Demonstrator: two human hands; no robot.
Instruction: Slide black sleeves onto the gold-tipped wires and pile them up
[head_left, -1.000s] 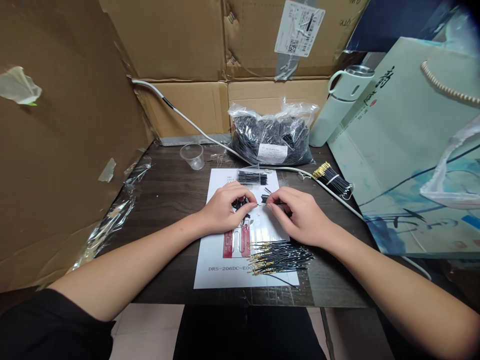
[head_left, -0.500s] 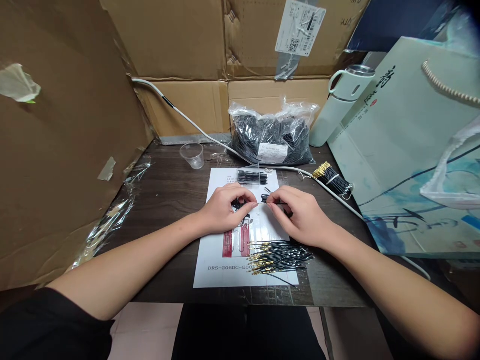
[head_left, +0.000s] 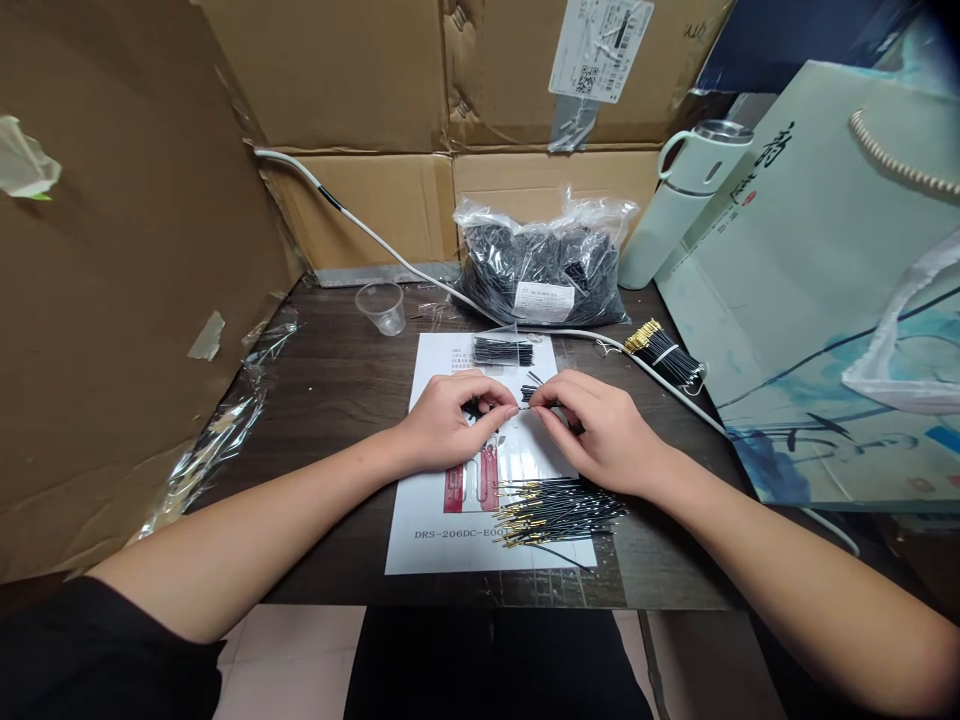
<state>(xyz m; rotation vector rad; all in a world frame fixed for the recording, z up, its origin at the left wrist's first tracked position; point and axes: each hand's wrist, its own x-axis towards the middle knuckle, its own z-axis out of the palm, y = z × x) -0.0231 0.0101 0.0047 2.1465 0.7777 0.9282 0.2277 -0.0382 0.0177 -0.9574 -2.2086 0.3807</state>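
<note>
At the far left of the bench (head_left: 330, 400) we see a clear plastic cup (head_left: 382, 306). Over the white sheet (head_left: 450, 520), our left hand (head_left: 450, 425) is pinched shut on a thin wire (head_left: 525, 407), and our right hand (head_left: 600, 430) pinches its other end, fingertips nearly meeting. Just below lies a loose pile of gold-tipped wires (head_left: 559, 512). Behind sits a bag of black parts (head_left: 544, 265); rightward, a tied wire bundle (head_left: 667, 355).
</note>
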